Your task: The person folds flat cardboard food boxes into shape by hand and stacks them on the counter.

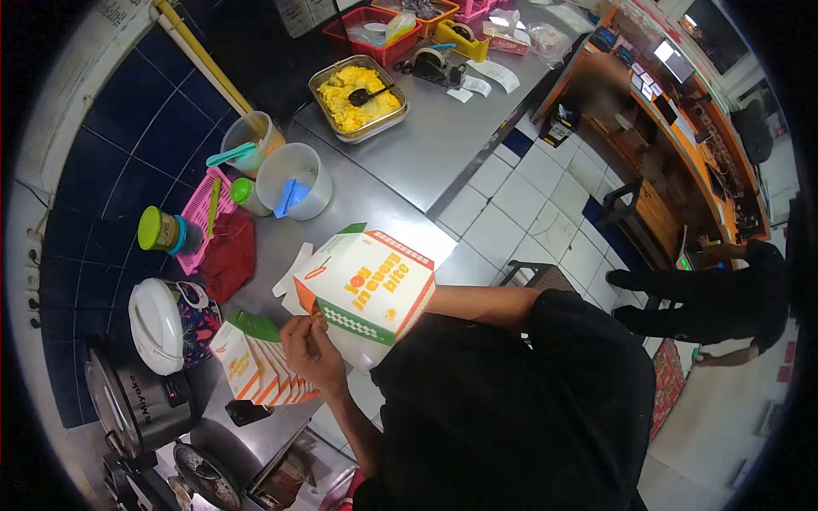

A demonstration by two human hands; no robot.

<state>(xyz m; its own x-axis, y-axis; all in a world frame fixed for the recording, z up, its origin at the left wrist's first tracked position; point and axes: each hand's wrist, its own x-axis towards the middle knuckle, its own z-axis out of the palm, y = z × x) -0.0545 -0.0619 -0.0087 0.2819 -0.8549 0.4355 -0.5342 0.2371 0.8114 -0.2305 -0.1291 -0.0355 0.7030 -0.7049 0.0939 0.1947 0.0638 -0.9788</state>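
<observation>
A white, orange and green carton [375, 277] with printed lettering is held over the steel counter, its side flaps standing out. My left hand [313, 347] is at the carton's lower left corner, its fingers pinched on the edge. The forearm of my right hand reaches the carton from the right; the hand itself is hidden behind the carton. Below and left of my left hand, a nested stack of similar cartons [260, 362] lies on the counter, with green inner flaps showing.
A tray of yellow food [360, 98] with a dark spoon stands at the back. Left are plastic tubs [294, 180], a pink basket [204, 213], a red cloth [228, 255] and a rice cooker [149, 396]. Two other people are at the right, one standing, one blurred beside an orange desk.
</observation>
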